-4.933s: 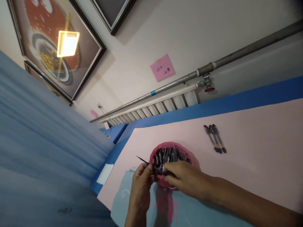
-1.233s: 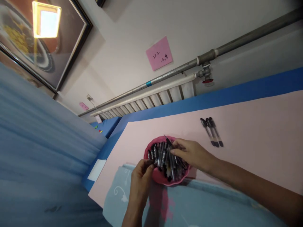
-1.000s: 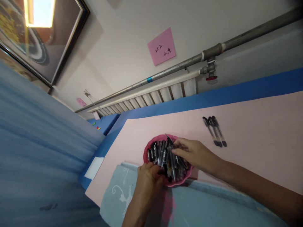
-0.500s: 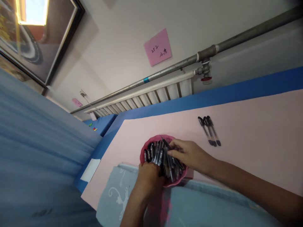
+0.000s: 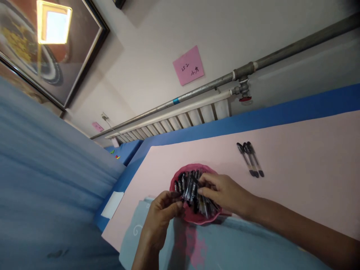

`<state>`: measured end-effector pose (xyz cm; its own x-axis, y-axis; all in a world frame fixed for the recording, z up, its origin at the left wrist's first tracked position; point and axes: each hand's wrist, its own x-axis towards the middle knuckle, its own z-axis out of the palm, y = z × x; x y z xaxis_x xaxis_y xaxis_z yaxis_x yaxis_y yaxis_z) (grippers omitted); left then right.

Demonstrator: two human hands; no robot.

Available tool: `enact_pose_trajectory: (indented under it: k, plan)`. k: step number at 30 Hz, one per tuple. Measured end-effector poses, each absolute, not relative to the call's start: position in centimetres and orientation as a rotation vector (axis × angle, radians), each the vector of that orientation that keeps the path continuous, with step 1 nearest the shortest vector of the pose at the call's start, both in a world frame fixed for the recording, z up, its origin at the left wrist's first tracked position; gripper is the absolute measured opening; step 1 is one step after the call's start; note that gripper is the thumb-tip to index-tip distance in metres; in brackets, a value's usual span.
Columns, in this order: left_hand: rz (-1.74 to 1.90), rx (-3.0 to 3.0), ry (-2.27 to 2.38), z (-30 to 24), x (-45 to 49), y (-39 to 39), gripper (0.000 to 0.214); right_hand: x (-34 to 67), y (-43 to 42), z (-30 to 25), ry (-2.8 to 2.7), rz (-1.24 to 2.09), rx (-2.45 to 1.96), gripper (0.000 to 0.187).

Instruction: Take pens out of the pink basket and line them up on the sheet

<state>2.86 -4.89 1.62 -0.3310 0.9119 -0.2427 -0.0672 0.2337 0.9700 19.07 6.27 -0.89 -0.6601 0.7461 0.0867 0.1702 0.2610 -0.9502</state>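
Note:
A pink bowl [image 5: 197,218] full of black and clear pen parts [image 5: 189,187] sits on the pink table cover [image 5: 303,157]. My right hand [image 5: 225,193] reaches into the bowl from the right, its fingers pinched round a dark pen piece among the pile. My left hand [image 5: 161,215] is at the bowl's near-left rim, fingers curled together; what they hold is hidden. Three assembled black pens [image 5: 250,159] lie side by side further right on the table.
A light blue cloth [image 5: 239,247] with a white pattern covers the near table edge under the bowl. A white paper [image 5: 111,204] lies at the left. Blue fabric [image 5: 42,180] hangs on the left. A radiator [image 5: 180,120] and pipe run along the wall behind.
My left hand has drawn back from inside the bowl to its near-left rim. My right hand has shifted slightly toward the bowl's middle, still pinching among the pen parts.

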Motion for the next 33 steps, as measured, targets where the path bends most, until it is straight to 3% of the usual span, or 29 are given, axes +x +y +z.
enact_pose_trajectory:
  k: [5, 13, 17, 23, 33]
  plan:
    - [1.410, 0.586, 1.423, 1.8, 2.8, -5.4, 0.022, 18.8, 4.6, -0.3, -2.033, 1.507, -0.697, 0.006]
    - [1.587, 0.350, 1.143, 1.5, 4.9, -5.5, 0.019, 19.2, 4.5, 2.0, -1.411, 1.759, -0.653, 0.012]
    - [1.622, 0.218, 1.083, 1.4, 6.0, -5.5, 0.017, 19.5, 4.1, 2.5, -1.350, 1.802, -0.572, 0.012]
    - [1.626, 0.091, 1.006, 1.7, 6.7, -5.5, 0.004, 19.5, 3.7, 2.5, -1.390, 1.754, -0.537, 0.011]
    - [1.646, -0.004, 0.952, 2.0, 7.4, -5.4, 0.014, 19.9, 3.3, 2.9, -1.518, 1.510, -0.530, 0.006]
